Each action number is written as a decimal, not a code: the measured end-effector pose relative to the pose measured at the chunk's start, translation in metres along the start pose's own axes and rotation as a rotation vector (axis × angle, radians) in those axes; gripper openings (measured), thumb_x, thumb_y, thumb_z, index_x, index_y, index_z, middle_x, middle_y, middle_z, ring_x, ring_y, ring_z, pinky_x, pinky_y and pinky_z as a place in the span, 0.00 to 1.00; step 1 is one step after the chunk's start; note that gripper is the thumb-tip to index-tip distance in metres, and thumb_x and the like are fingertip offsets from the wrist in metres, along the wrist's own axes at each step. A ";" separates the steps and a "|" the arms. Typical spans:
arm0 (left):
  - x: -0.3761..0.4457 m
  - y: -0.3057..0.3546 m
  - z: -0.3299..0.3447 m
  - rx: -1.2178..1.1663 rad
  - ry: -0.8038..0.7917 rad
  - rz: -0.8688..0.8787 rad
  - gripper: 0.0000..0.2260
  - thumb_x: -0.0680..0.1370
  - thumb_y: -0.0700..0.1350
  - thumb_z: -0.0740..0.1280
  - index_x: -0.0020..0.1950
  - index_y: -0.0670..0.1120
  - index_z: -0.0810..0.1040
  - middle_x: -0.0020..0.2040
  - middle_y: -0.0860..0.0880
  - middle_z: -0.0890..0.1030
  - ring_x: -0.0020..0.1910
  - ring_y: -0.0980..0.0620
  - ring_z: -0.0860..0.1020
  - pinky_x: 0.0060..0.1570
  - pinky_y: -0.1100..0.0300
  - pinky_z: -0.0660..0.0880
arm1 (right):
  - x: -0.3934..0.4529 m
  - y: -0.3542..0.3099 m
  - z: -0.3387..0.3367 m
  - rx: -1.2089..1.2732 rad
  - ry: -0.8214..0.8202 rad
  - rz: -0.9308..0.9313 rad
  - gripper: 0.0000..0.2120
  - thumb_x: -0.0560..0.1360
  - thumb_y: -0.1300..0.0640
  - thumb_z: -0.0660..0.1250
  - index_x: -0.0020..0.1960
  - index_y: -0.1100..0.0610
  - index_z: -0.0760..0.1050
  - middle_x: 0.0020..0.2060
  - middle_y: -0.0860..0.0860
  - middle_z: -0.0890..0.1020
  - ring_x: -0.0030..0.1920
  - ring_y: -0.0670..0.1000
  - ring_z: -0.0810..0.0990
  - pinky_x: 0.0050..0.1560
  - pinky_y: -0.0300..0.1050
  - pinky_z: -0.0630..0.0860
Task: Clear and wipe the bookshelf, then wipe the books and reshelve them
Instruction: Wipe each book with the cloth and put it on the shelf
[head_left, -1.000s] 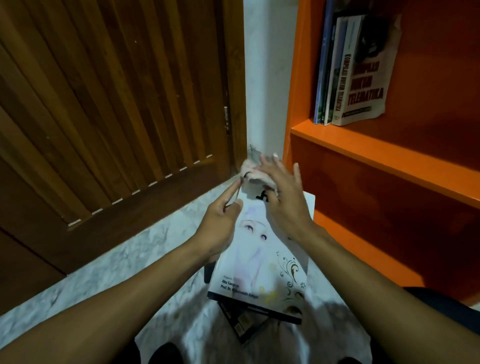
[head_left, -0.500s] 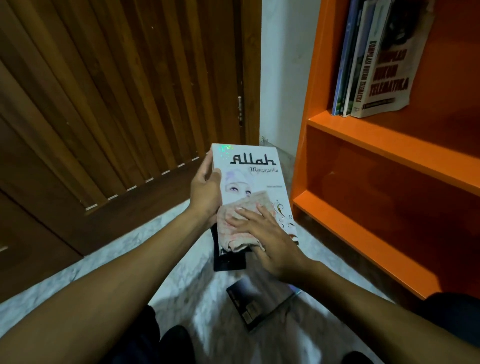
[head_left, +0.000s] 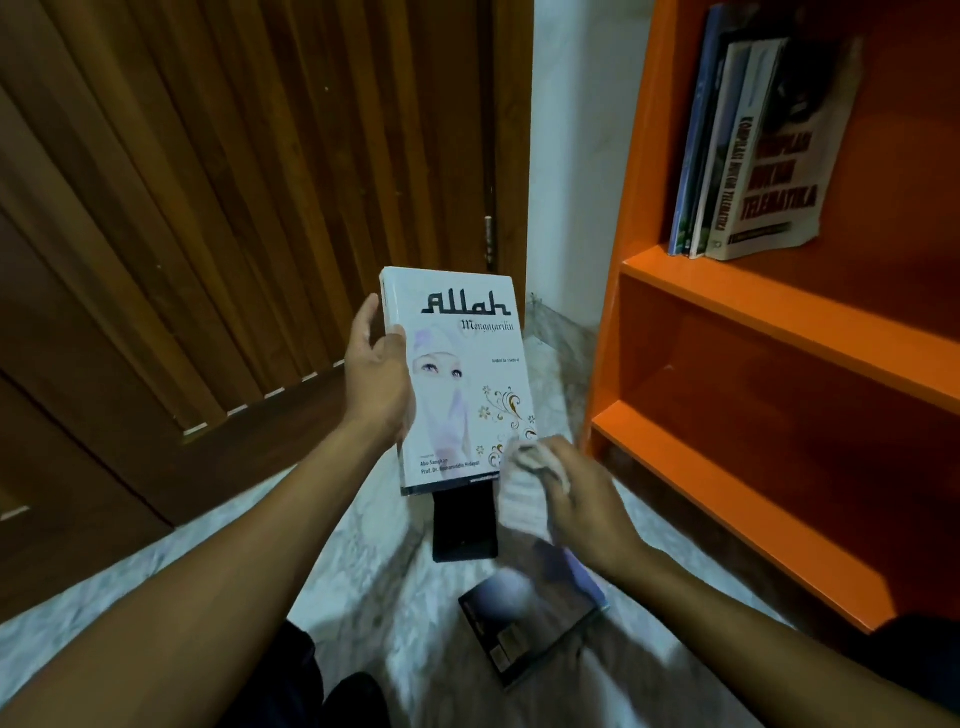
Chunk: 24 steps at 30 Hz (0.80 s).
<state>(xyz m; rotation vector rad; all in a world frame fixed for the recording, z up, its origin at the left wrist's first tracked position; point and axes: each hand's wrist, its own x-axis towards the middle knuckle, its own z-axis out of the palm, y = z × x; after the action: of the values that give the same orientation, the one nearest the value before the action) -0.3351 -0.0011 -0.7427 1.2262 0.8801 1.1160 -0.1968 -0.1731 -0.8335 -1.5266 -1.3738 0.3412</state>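
Observation:
My left hand (head_left: 380, 371) grips the left edge of a white book (head_left: 460, 379) with black lettering on its cover and holds it up above the floor. Just off the book's lower right corner, my right hand (head_left: 582, 499) holds a pale cloth (head_left: 524, 493), blurred by motion. The orange bookshelf (head_left: 779, 332) stands at the right. Its upper shelf carries a few upright books (head_left: 753, 150); the two lower shelves show bare orange boards.
A black book (head_left: 464, 525) and a dark book (head_left: 530, 618) lie on the marble floor (head_left: 389, 571) under my hands. A brown slatted wooden door (head_left: 208, 208) fills the left side. A white wall strip (head_left: 576, 156) separates door and shelf.
The cloth in my right hand slid down the white cover from its top to past its lower right corner. My left hand raised the book more upright.

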 end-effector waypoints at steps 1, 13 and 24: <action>-0.003 0.003 0.002 0.016 -0.023 0.026 0.22 0.85 0.42 0.58 0.79 0.54 0.59 0.60 0.50 0.82 0.50 0.56 0.84 0.39 0.62 0.81 | 0.005 0.004 -0.005 0.030 0.092 0.122 0.07 0.80 0.58 0.65 0.56 0.50 0.75 0.50 0.44 0.80 0.51 0.39 0.78 0.48 0.39 0.70; -0.027 0.034 0.035 0.327 -0.425 0.182 0.18 0.83 0.52 0.61 0.71 0.67 0.64 0.63 0.57 0.81 0.59 0.51 0.82 0.51 0.50 0.83 | 0.042 -0.004 -0.065 0.722 0.069 0.408 0.08 0.78 0.58 0.68 0.55 0.59 0.75 0.46 0.54 0.82 0.48 0.51 0.81 0.49 0.45 0.78; -0.005 0.084 0.082 0.498 -0.601 0.203 0.07 0.81 0.38 0.65 0.55 0.50 0.74 0.53 0.46 0.78 0.43 0.61 0.84 0.37 0.66 0.80 | 0.101 -0.037 -0.164 0.513 0.264 0.271 0.13 0.77 0.56 0.71 0.59 0.59 0.78 0.55 0.58 0.84 0.57 0.60 0.82 0.56 0.57 0.79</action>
<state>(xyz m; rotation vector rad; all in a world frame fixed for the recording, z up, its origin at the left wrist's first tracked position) -0.2729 -0.0286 -0.6470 1.9656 0.5841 0.6193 -0.0627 -0.1698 -0.6903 -1.2677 -0.7929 0.5875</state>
